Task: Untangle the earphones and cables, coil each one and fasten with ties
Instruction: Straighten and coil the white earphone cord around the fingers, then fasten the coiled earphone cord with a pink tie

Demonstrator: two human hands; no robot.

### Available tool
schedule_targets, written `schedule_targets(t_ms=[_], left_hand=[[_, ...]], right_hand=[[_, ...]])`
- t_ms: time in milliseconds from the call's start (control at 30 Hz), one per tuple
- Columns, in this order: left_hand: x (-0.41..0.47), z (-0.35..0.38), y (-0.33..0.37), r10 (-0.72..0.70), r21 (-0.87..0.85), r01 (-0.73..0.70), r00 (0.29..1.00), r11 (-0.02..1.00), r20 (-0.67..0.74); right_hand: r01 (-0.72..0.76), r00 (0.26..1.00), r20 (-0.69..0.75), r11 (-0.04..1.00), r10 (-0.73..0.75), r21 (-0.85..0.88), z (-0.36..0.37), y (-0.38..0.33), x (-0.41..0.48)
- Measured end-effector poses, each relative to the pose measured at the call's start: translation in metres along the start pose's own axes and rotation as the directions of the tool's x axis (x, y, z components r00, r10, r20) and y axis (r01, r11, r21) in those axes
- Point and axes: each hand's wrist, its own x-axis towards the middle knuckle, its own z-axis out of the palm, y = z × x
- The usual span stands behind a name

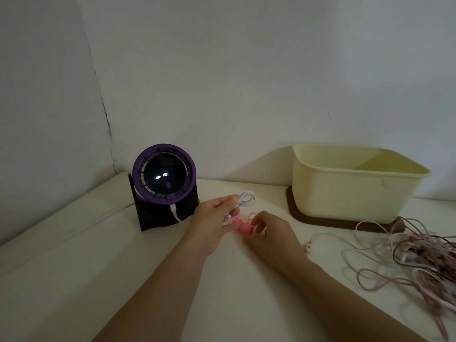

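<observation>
My left hand (pixel 211 222) grips a coiled white earphone cable (pixel 245 199), whose loops stick out past the fingers toward the back. My right hand (pixel 270 230) pinches a pink tie (pixel 243 225) held against the coil between the two hands. A tangled heap of pink, dark and white cables (pixel 417 265) lies on the white table at the right. A loose white earbud (pixel 308 247) on its cord lies at the heap's left edge.
A pale yellow tub (pixel 355 193) stands on a dark wooden board (pixel 320 219) at the back right. A purple-rimmed round fan (pixel 164 177) on a black stand sits at the back left, its white cord hanging in front. White walls close the corner behind.
</observation>
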Motion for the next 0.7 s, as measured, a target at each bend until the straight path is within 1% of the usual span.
schedule_targets(t_ms=[100, 233, 367, 700], left_hand=[[0.004, 0.001, -0.008, -0.025, -0.075, 0.024, 1.0, 0.997, -0.015], [0.004, -0.001, -0.008, -0.047, -0.148, 0.053, 0.998, 0.988, 0.043], [0.0, 0.001, -0.004, -0.045, -0.145, 0.055, 0.996, 0.988, 0.071], [-0.002, 0.004, -0.004, -0.045, -0.133, 0.05, 0.998, 0.99, 0.041]], right_hand=[[0.018, 0.999, -0.035, 0.999, -0.02, -0.048, 0.005, 0.002, 0.005], [0.043, 0.997, -0.063, 0.998, -0.045, -0.035, 0.009, 0.008, 0.009], [0.054, 0.997, -0.056, 0.999, -0.054, -0.007, 0.009, 0.011, 0.01], [0.104, 0.994, -0.027, 0.993, -0.102, 0.061, 0.007, 0.018, 0.01]])
